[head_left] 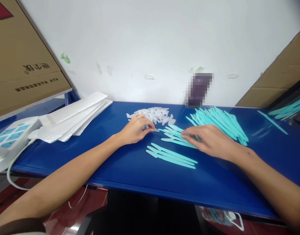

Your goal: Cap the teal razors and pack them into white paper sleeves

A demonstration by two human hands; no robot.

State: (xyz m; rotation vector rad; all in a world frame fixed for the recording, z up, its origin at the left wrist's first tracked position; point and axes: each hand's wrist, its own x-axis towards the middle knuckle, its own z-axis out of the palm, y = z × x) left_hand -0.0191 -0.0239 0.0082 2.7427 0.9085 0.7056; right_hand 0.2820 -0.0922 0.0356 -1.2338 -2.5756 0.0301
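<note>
My left hand pinches a small translucent white cap between thumb and fingertips. Held in my right hand is a turquoise eyebrow razor, its tip pointing left at the cap. Tip and cap meet or nearly meet; I cannot tell which. Behind my left hand lies a heap of loose white caps. Several razors lie beneath and beside my right fingers, partly hidden. Nearer the front edge rest three razors side by side. A large pile of razors spreads behind my right hand.
White plastic bags are stacked on the blue table at left, beside a white device with blue keys. Cardboard boxes flank both sides. One razor lies apart at right. A wall closes off the back.
</note>
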